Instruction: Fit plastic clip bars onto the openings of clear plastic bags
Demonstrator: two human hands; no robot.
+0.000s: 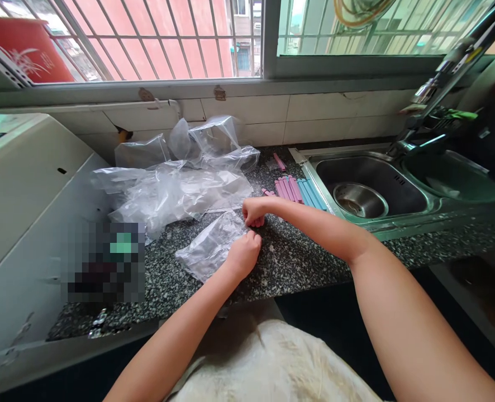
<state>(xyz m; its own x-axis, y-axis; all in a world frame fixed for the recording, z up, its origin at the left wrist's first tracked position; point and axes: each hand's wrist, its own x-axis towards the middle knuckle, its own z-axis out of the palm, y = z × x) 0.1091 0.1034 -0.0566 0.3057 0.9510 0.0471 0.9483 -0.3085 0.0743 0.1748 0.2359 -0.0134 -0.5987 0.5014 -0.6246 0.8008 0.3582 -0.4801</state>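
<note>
Left of centre in the frame, a heap of clear bags (159,192) lies on the speckled surface (301,254), best kept out from under the work; at the centre lies a single bag (208,245), crinkled, and the left hand (246,255) is at its right edge, grip curled together, seemingly clamped on the film, which is best held taut; just above, the right hand (253,210) bends over some pink sticks (260,221), its grip hidden, so I cannot tell what it closes on; right of centre, neatly aligned blue sticks (312,194) lie beside the sink (419,215)
</note>
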